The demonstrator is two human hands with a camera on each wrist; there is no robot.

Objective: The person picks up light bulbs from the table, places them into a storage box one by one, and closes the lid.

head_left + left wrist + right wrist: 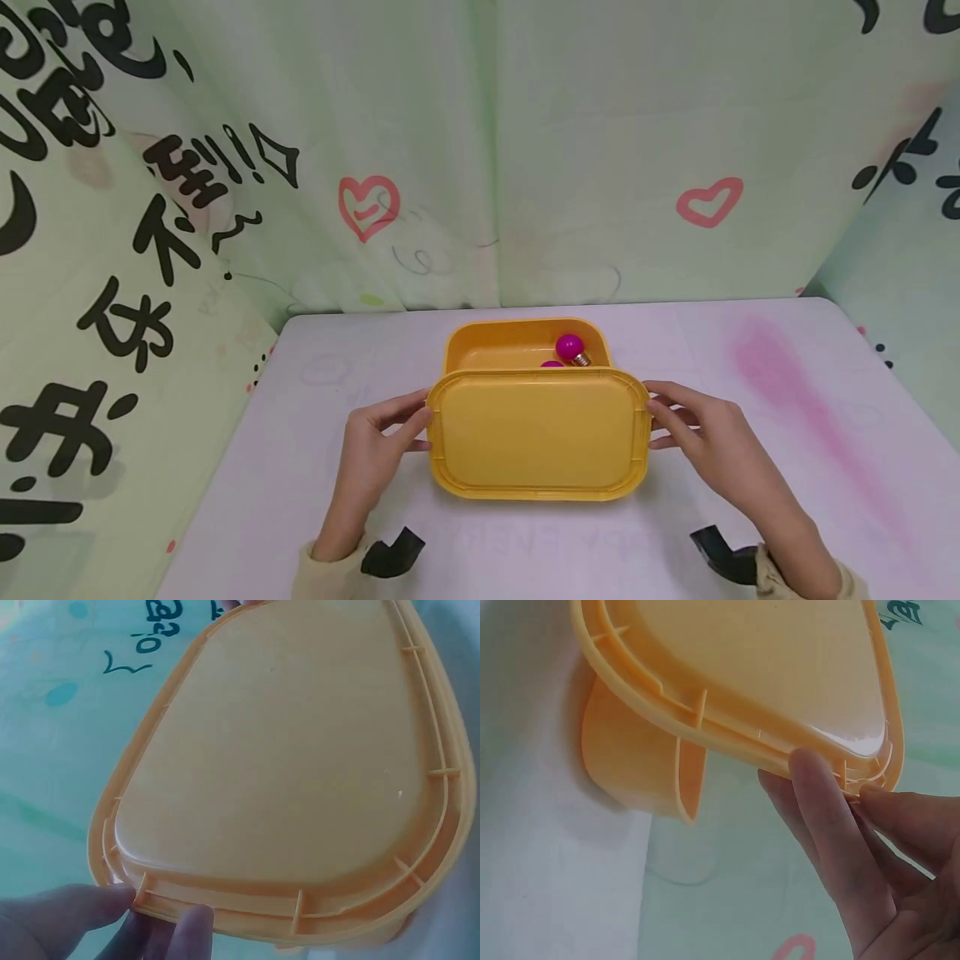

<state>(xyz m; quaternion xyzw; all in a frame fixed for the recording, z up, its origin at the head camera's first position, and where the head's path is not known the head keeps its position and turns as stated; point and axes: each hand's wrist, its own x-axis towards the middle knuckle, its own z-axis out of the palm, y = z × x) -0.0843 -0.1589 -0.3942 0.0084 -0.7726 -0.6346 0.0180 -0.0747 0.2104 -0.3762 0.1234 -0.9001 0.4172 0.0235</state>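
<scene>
A yellow plastic lid point(540, 437) is held between both hands in front of a matching yellow box point(495, 343). Its ribbed rim faces the head camera. My left hand point(375, 454) pinches the lid's left end between thumb and fingers; at the right end, my right hand point(708, 437) does the same. Inside the box a purple light bulb point(570, 345) with a metal screw base shows, and part of a second purple bulb point(552, 363) peeks over the lid's edge. The lid hides the rest of the box. In the right wrist view, the box wall point(634, 754) appears beyond the lid.
A white tabletop point(750, 358) with a pink smear lies under everything. Pale green curtains point(585, 150) with black writing and red hearts enclose its back and sides. Black bands point(393, 554) stick out near both sleeve cuffs.
</scene>
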